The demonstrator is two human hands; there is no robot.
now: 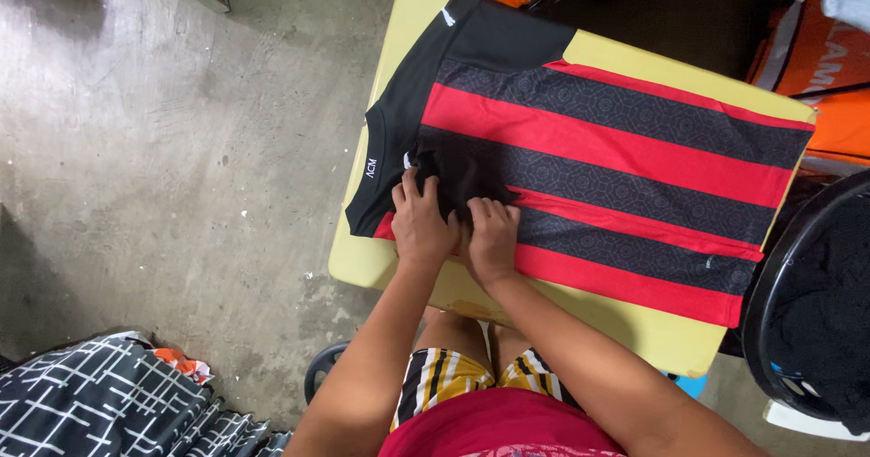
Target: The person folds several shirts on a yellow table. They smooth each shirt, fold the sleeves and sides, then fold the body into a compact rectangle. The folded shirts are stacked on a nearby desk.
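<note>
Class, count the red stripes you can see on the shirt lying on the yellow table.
4 on the shirt: one by the far edge, two through the middle, one along the near edge, whose end lies under the left hand and right hand.

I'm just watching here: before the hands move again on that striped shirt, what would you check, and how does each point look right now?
1. Striped shirt spread flat on the yellow table: ok.
2. Left hand and right hand both on the cloth: ok.
3. Fabric under the fingers smooth: not ok, it bunches.
4. Shirt fully on the table: not ok, the collar edge overhangs.
5. Black tub clear of the hem: cannot tell.
</note>
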